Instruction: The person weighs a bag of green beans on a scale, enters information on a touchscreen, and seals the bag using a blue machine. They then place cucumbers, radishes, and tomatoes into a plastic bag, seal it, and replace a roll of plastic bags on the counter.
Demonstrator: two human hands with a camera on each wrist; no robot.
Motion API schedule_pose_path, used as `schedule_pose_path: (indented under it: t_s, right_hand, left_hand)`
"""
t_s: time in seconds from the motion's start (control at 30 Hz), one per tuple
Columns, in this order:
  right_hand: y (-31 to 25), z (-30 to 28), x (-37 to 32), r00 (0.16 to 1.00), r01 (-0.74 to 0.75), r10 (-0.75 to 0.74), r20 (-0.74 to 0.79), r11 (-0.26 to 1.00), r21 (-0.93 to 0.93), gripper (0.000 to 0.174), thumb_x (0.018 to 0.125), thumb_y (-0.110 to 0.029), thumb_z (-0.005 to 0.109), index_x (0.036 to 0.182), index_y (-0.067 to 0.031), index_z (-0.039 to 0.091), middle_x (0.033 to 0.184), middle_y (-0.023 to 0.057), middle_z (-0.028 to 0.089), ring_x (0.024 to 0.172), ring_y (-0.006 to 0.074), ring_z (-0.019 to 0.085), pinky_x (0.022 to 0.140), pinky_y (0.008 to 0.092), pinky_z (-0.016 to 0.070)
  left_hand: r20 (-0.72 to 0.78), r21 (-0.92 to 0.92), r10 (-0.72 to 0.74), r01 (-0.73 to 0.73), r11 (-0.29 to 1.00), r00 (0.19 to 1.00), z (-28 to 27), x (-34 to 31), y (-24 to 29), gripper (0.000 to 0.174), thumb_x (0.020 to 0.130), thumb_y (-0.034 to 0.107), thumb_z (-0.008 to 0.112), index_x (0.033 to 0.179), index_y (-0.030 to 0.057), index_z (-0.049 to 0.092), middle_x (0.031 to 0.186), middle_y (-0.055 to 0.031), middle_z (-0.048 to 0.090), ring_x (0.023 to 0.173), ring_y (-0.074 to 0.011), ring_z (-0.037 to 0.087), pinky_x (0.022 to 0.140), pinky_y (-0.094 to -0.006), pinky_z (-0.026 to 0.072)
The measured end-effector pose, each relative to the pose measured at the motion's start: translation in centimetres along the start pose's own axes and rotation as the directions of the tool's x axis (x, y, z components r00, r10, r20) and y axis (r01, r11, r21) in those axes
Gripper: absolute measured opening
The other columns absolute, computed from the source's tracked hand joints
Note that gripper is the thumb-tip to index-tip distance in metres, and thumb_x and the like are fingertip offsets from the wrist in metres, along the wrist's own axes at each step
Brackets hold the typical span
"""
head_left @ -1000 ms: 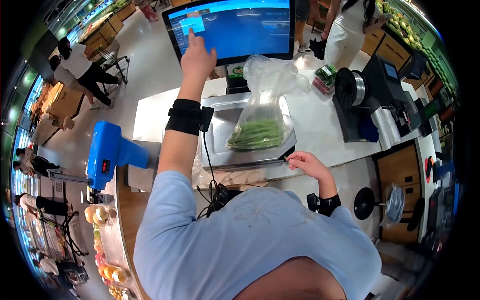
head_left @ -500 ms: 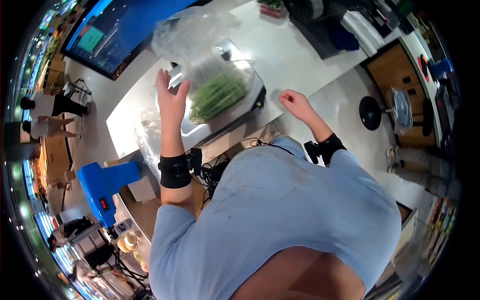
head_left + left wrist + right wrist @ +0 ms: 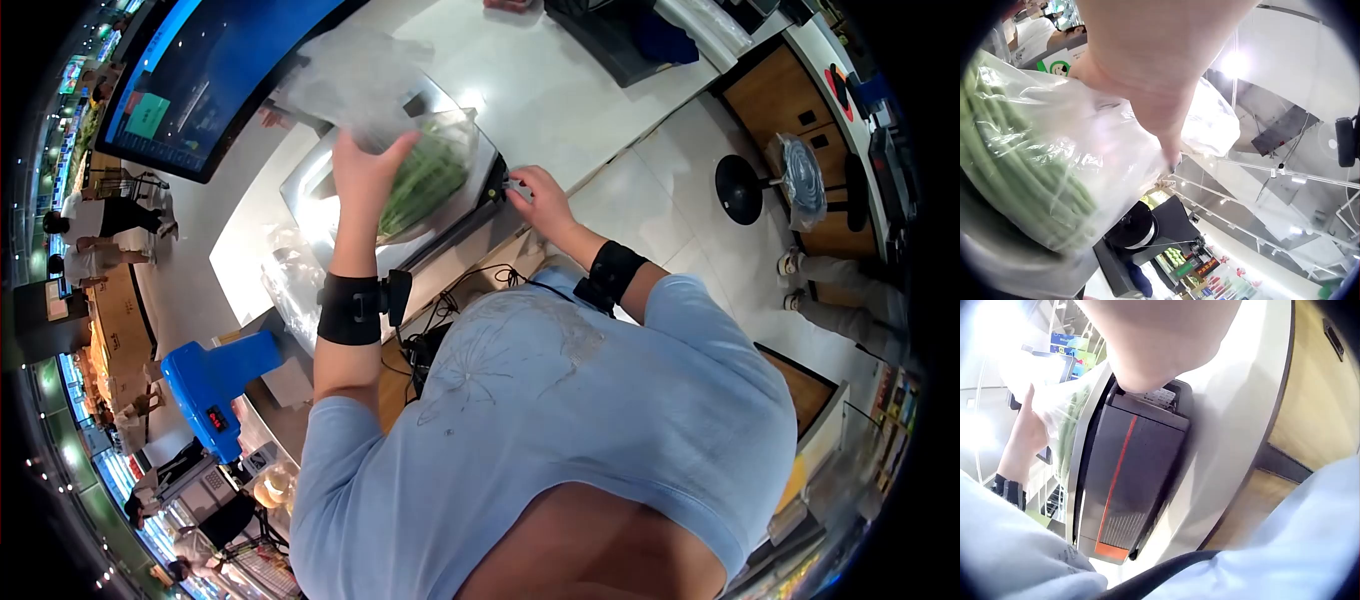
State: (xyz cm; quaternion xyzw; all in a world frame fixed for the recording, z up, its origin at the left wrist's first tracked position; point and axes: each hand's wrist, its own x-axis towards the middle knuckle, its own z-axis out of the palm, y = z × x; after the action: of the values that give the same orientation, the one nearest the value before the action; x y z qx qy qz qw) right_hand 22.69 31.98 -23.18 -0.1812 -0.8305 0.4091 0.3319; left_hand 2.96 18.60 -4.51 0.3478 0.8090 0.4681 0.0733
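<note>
A clear plastic bag (image 3: 430, 170) of long green beans (image 3: 1010, 150) lies on the metal scale (image 3: 300, 185). My left hand (image 3: 365, 185) grips the bag at its upper part, thumb spread to the right and fingers partly hidden by the plastic. The loose top of the bag flops toward the screen. At the scale's near right corner, my right hand (image 3: 545, 205) pinches a small white label (image 3: 518, 185) at the printer slot. In the right wrist view the printed label (image 3: 1161, 395) shows at the opening of the dark printer housing (image 3: 1132, 462), just below the hand.
A large touchscreen (image 3: 215, 85) stands behind the scale. To the left are crumpled plastic (image 3: 290, 280) and a blue machine (image 3: 220, 385). Dark equipment (image 3: 620, 45) sits at the back right of the white counter (image 3: 540, 90). Cables (image 3: 450, 300) run by my waist.
My left hand has left the screen and come down onto the bag. The right hand has moved in to the scale's corner and taken hold of the label. The head view has turned and shifted.
</note>
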Motion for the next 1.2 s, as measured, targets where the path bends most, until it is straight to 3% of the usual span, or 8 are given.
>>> schedule_pose_path:
  t_s: [0.13,0.3,0.57,0.63,0.8,0.93,1.07,1.2]
  right_hand:
    - [-0.1,0.5,0.1,1.0,0.006,-0.007,-0.026,0.999,-0.049,0.017,0.078,-0.011,0.065,0.094,-0.0052,0.061,0.09,0.0105,0.06,0.088,0.0302,0.057,0.075,0.038,0.0474]
    - [0.2,1.0,0.2,0.998,0.023,-0.028,-0.058,0.997,-0.075,0.01,0.077,-0.009,0.063,0.087,-0.0051,0.061,0.085,0.0103,0.059,0.085,0.0304,0.057,0.073,0.0389,0.0472]
    - [2.1,0.9,-1.7,0.989,0.034,-0.044,-0.144,0.997,-0.068,0.004,0.08,-0.007,0.063,0.082,-0.0041,0.061,0.079,0.0083,0.06,0.077,0.0252,0.058,0.068,0.0352,0.047]
    - [1.3,-0.3,-1.3,0.844,-0.428,0.514,-0.155,0.819,0.383,0.006,0.085,-0.008,0.063,0.084,-0.0029,0.06,0.075,0.0029,0.06,0.072,0.0143,0.056,0.064,0.029,0.0453]
    - [-7.4,-5.6,6.2,0.87,-0.19,0.49,0.058,0.226,0.955,0.015,0.088,-0.008,0.062,0.099,-0.0008,0.056,0.081,0.0017,0.057,0.073,0.0092,0.053,0.065,0.0226,0.0435]
    - [-15.0,-4.6,10.6,0.955,-0.092,0.287,0.07,0.065,0.994,0.015,0.088,-0.003,0.058,0.103,-0.0026,0.056,0.09,0.003,0.058,0.082,0.0114,0.057,0.076,0.0223,0.0463]
    - [-17.7,-1.5,12.3,0.969,-0.006,0.245,-0.004,0.041,0.999,0.021,0.086,0.001,0.058,0.107,0.0003,0.052,0.093,0.0057,0.058,0.084,0.0107,0.055,0.079,0.0234,0.0461]
    - [-18.5,-0.4,12.6,0.97,-0.033,0.232,-0.069,0.409,0.912,0.036,0.083,-0.001,0.064,0.114,0.0016,0.046,0.099,0.0065,0.054,0.086,0.0113,0.054,0.082,0.0244,0.0457]
  left_hand:
    - [-0.027,0.108,-0.054,0.057,0.993,0.998,1.1,0.9,-3.4,0.036,0.079,0.023,0.071,0.104,-0.0014,0.06,0.098,-0.0113,0.066,0.092,-0.0194,0.061,0.083,-0.0292,0.0448]
    - [-0.085,-0.592,-0.108,0.037,0.805,0.991,0.7,0.9,-2.8,0.024,0.093,0.017,0.049,0.082,-0.0029,0.058,0.075,-0.0099,0.064,0.08,-0.022,0.062,0.077,-0.0343,0.0477]
    - [-0.335,-0.769,-0.286,-0.085,0.633,0.898,-1.7,2.0,-0.9,0.025,0.097,0.022,0.043,0.078,0.0067,0.036,0.063,-0.0029,0.038,0.063,-0.0196,0.047,0.069,-0.0361,0.0483]
    - [-0.321,-0.891,-0.503,-0.075,0.449,0.803,-2.8,2.9,-0.3,0.022,0.094,0.019,0.042,0.08,0.0022,0.039,0.072,-0.0077,0.043,0.069,-0.0193,0.047,0.073,-0.038,0.05]
    - [-0.108,-0.966,-0.465,0.018,0.26,0.879,-4.0,2.2,3.5,0.038,0.098,0.033,0.029,0.095,-0.002,0.043,0.099,-0.0149,0.051,0.096,-0.027,0.054,0.09,-0.0444,0.0467]
    - [-0.087,-0.973,-0.448,0.019,0.228,0.89,-3.5,2.6,3.5,0.046,0.099,0.038,0.021,0.098,-0.0025,0.043,0.114,-0.0212,0.05,0.105,-0.0314,0.053,0.095,-0.0488,0.0438]
    - [-0.081,-0.988,-0.457,-0.011,0.153,0.886,-2.7,2.2,5.4,0.043,0.1,0.038,0.022,0.09,0.0012,0.041,0.115,-0.0226,0.05,0.107,-0.0335,0.051,0.097,-0.0517,0.0404]
    - [-0.057,-0.997,-0.514,-0.019,0.078,0.856,-2.6,0.9,8.5,0.041,0.101,0.036,0.023,0.087,0.0016,0.041,0.108,-0.0226,0.052,0.107,-0.0339,0.051,0.1,-0.0505,0.0378]
